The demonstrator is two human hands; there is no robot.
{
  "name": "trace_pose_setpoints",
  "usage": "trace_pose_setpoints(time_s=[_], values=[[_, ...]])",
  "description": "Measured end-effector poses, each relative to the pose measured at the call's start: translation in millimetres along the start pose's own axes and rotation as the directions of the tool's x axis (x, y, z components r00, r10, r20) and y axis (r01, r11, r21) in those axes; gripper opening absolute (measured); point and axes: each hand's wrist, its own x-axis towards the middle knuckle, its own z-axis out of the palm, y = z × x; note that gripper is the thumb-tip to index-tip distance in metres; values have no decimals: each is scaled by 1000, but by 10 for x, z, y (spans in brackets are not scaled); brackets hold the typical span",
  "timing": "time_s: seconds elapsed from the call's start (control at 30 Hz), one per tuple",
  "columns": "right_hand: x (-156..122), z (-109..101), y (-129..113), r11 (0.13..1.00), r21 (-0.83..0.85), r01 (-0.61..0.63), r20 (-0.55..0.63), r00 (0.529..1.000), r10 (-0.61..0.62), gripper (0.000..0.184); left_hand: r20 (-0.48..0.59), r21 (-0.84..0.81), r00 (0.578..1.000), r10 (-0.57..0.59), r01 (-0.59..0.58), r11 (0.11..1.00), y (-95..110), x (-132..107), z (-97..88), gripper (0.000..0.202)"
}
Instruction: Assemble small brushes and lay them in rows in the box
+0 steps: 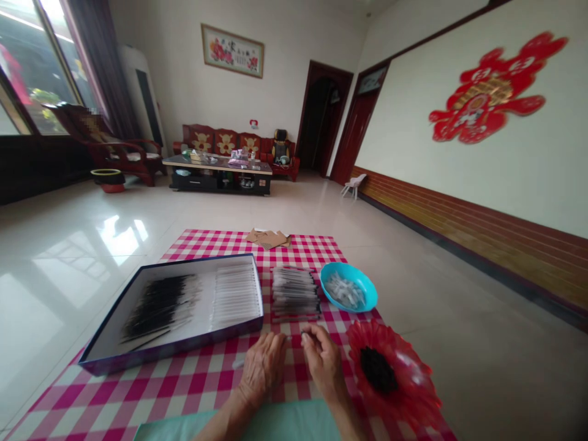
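Note:
My left hand [266, 361] is closed round a slim whitish pen-like tube [238, 363]; one end shows left of the hand, and a tip appears by the fingers. Pinched in my right hand [321, 355] is a small dark piece, mostly hidden by the fingertips. The hands are slightly apart. Beyond them lies a stack of pen-like sticks [295, 293] with dark ends. On the left, a shallow box [105, 361] holds thin black sticks [160, 303] and a row of white tubes [235, 294]. A blue bowl [373, 298] contains small translucent pieces [345, 290].
To the right is a red petal-shaped bowl [413, 373] with small black pieces [379, 370]. Cardboard scraps [271, 239] lie at the far edge of the checked tablecloth [193, 389]. Pale green cloth [294, 422] is nearest me. A low table [218, 164] and sofa stand across the room.

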Motion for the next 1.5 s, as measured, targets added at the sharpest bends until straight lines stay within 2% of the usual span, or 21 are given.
trace_pose_setpoints(time_s=[0.1, 0.2, 0.27, 0.37, 0.47, 0.53, 0.6, 0.77, 0.87, 0.97, 1.03, 1.13, 1.27, 1.4, 1.5], values=[[94, -264, -183, 986, -157, 46, -13, 999, -49, 18, -29, -15, 1000, 9, -10, 1000, -4, -6, 9, 19], [162, -653, -237, 945, -324, 38, -37, 998, -53, 21, -62, -12, 998, 9, -9, 1000, -5, -21, 25, 17], [166, -934, -159, 881, -472, 14, -70, 996, -54, 23, -76, -14, 997, 8, -9, 1000, -4, -28, 31, 17], [120, -1293, 83, 759, -650, -32, -115, 992, -57, 25, -55, -31, 998, 9, -11, 999, 0, -27, 22, 19], [59, -1470, 290, 673, -738, -48, -133, 988, -76, 26, -31, -33, 1000, 5, -6, 999, 7, -19, 2, 19], [34, -1439, 315, 653, -757, -32, -151, 980, -126, 29, -21, -33, 1000, 3, -4, 999, 12, -12, -9, 18], [22, -1280, 241, 688, -726, 23, -140, 973, -181, 29, -12, -41, 1000, 5, -6, 999, 15, -7, -15, 18], [8, -541, -62, 847, -476, 237, 43, 968, -247, 23, -9, -56, 1000, 10, -10, 998, 3, -17, 9, 17], [-23, -153, -121, 898, -351, 267, 105, 964, -245, 23, 8, -65, 1000, 14, -14, 998, -8, -34, 31, 18], [-60, 43, -77, 938, -255, 234, 132, 970, -206, 22, 46, -73, 999, 25, -22, 997, -5, -37, 30, 19], [-77, 85, -24, 969, -183, 166, 126, 982, -144, 20, 60, -72, 998, 29, -24, 997, 7, -27, 11, 19], [-86, 91, 43, 998, -61, -22, 107, 994, 29, 22, 60, -66, 998, 36, -32, 997, 33, 3, -42, 20], [-87, 88, 68, 955, 156, -252, 163, 960, 227, 31, 82, -91, 994, 77, -69, 993, 56, 39, -121, 23], [-76, 34, 22, 905, 286, -315, 121, 949, 292, 33, 73, -98, 996, 46, -39, 994, 55, 41, -160, 19], [-34, -102, -35, 917, 293, -272, -9, 958, 287, 33, 63, -93, 997, 44, -38, 995, 48, 30, -149, 18]])
